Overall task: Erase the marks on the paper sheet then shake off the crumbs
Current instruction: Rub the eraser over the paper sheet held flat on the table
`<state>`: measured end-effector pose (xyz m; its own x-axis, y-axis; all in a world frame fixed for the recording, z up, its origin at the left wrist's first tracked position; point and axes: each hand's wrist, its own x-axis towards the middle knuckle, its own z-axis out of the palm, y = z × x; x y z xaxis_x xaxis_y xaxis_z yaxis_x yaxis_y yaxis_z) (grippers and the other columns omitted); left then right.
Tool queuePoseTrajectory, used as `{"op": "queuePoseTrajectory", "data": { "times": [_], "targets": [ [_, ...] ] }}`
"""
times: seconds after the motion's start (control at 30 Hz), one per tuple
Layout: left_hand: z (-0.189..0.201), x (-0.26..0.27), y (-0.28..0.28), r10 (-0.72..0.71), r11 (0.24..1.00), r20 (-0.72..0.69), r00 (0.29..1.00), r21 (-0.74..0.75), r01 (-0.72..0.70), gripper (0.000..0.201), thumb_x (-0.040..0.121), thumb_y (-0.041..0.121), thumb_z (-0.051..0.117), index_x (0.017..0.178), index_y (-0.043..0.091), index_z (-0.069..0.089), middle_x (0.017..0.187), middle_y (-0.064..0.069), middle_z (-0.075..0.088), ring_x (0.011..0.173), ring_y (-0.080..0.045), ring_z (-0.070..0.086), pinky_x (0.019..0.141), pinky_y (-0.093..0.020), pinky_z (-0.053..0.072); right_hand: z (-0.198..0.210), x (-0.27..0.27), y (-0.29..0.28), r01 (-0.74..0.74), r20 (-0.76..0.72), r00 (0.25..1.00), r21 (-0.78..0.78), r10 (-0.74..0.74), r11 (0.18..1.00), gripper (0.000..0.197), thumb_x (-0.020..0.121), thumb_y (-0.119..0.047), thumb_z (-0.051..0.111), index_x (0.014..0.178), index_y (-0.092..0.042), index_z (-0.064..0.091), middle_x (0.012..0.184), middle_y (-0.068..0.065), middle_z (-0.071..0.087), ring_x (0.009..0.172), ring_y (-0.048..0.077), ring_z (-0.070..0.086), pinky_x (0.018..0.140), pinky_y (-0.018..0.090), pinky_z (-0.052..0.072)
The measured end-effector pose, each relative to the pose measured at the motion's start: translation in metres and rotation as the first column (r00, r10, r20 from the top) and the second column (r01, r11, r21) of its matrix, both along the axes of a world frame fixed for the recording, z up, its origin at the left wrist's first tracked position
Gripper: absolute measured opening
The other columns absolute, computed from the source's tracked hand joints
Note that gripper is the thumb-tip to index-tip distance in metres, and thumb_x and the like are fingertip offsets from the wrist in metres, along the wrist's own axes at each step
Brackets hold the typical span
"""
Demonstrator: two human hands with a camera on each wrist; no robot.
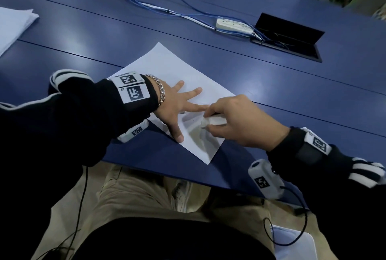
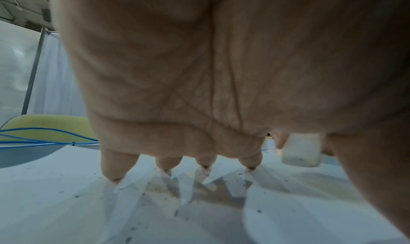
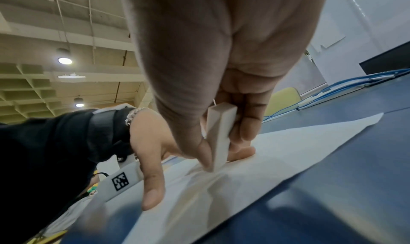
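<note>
Your left hand [image 1: 173, 105] lies flat with fingers spread wide, pressing the paper sheet [image 1: 167, 61] onto the blue table [image 1: 271, 96]; the sheet sits slantwise, its long axis running from far left to near right; thin and matte, it puckers into soft creases between your two hands. Dark crumbs [image 2: 133, 228] speckle it in the left wrist view. Just to the right, your right hand [image 1: 236, 121] pinches the eraser [image 1: 213, 121], a smooth white block, between thumb and fingers, one end down on the sheet beside the left index fingertip; it is the nearer hand to any marks left, which I cannot see.
</note>
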<state>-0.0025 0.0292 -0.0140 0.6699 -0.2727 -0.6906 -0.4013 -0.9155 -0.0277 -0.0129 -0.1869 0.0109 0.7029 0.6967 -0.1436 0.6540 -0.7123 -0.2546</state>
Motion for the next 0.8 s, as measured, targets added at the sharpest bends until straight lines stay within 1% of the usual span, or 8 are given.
{"op": "queuePoseTrajectory", "data": {
  "times": [0.17, 0.27, 0.33, 0.5, 0.57, 0.63, 0.7, 0.8],
  "targets": [
    [0.0, 0.002, 0.0, 0.021, 1.0, -0.014, 1.0, -0.006, -0.021, 0.126, 0.066, 0.086, 0.073, 0.144, 0.071, -0.025, 0.16, 0.018, -0.046, 0.155, -0.039, -0.028, 0.122, -0.073, 0.013, -0.009, -0.003, 0.012, -0.022, 0.079, 0.997, -0.076, 0.028, 0.997, 0.026, 0.085, -0.038, 0.063, 0.102, -0.02, 0.07, 0.091, 0.001, 0.064, 0.089, 0.025, 0.062, 0.076, 0.038, 0.049],
    [-0.001, 0.001, -0.002, 0.015, 1.0, -0.004, 1.0, 0.012, -0.015, 0.13, 0.063, 0.089, 0.072, 0.142, 0.072, -0.029, 0.161, 0.017, -0.045, 0.155, -0.042, -0.027, 0.119, -0.077, 0.011, -0.008, -0.037, 0.013, -0.224, -0.027, 0.975, -0.129, 0.222, 0.966, 0.014, 0.083, -0.03, 0.059, 0.091, -0.021, 0.068, 0.089, -0.001, 0.062, 0.085, 0.024, 0.061, 0.075, 0.037, 0.05],
    [-0.002, 0.002, -0.003, 0.013, 1.0, -0.006, 1.0, 0.016, -0.013, 0.13, 0.063, 0.089, 0.072, 0.142, 0.072, -0.029, 0.161, 0.017, -0.045, 0.155, -0.043, -0.027, 0.119, -0.078, 0.011, -0.006, -0.039, 0.013, -0.268, -0.096, 0.962, -0.135, 0.257, 0.954, 0.022, 0.082, -0.037, 0.053, 0.092, -0.025, 0.068, 0.087, -0.004, 0.062, 0.083, 0.021, 0.06, 0.075, 0.036, 0.051],
    [0.0, 0.002, -0.001, 0.034, 0.999, -0.013, 0.999, 0.005, -0.034, 0.127, 0.068, 0.083, 0.075, 0.146, 0.07, -0.025, 0.16, 0.018, -0.046, 0.155, -0.04, -0.029, 0.121, -0.074, 0.011, -0.009, 0.014, 0.01, -0.044, 0.1, 0.993, -0.115, 0.055, 0.992, 0.031, 0.087, -0.043, 0.061, 0.108, -0.022, 0.071, 0.087, 0.001, 0.062, 0.088, 0.027, 0.061, 0.076, 0.039, 0.05],
    [-0.001, 0.003, -0.001, 0.031, 1.0, -0.017, 0.999, 0.005, -0.031, 0.127, 0.066, 0.086, 0.073, 0.145, 0.071, -0.025, 0.159, 0.019, -0.046, 0.155, -0.04, -0.029, 0.121, -0.075, 0.011, -0.01, 0.005, 0.011, -0.082, 0.116, 0.989, -0.099, 0.093, 0.992, 0.025, 0.086, -0.036, 0.062, 0.103, -0.019, 0.07, 0.088, 0.002, 0.062, 0.087, 0.027, 0.061, 0.075, 0.039, 0.05],
    [-0.001, 0.003, -0.001, 0.013, 1.0, -0.018, 1.0, 0.012, -0.013, 0.128, 0.061, 0.093, 0.069, 0.142, 0.073, -0.028, 0.158, 0.019, -0.047, 0.155, -0.041, -0.028, 0.119, -0.076, 0.012, -0.01, -0.025, 0.017, -0.227, 0.07, 0.969, -0.109, 0.235, 0.968, 0.016, 0.084, -0.026, 0.06, 0.089, -0.013, 0.068, 0.086, 0.005, 0.062, 0.083, 0.029, 0.061, 0.071, 0.042, 0.051],
    [-0.002, 0.002, -0.001, -0.007, 1.0, -0.01, 1.0, 0.03, 0.007, 0.13, 0.058, 0.096, 0.067, 0.14, 0.073, -0.032, 0.159, 0.018, -0.048, 0.155, -0.042, -0.027, 0.119, -0.077, 0.014, -0.011, -0.039, 0.018, -0.317, 0.003, 0.947, -0.144, 0.321, 0.937, 0.017, 0.084, -0.026, 0.058, 0.087, -0.014, 0.068, 0.085, 0.004, 0.062, 0.081, 0.028, 0.061, 0.07, 0.041, 0.051],
    [-0.002, 0.003, -0.001, 0.02, 1.0, -0.024, 1.0, 0.005, -0.019, 0.127, 0.062, 0.09, 0.071, 0.141, 0.074, -0.027, 0.159, 0.019, -0.047, 0.155, -0.039, -0.029, 0.121, -0.075, 0.011, -0.012, -0.006, 0.017, -0.196, 0.031, 0.979, -0.114, 0.201, 0.974, 0.023, 0.085, -0.036, 0.062, 0.1, -0.021, 0.07, 0.089, 0.0, 0.064, 0.085, 0.024, 0.062, 0.073, 0.037, 0.05]
  ]
}}
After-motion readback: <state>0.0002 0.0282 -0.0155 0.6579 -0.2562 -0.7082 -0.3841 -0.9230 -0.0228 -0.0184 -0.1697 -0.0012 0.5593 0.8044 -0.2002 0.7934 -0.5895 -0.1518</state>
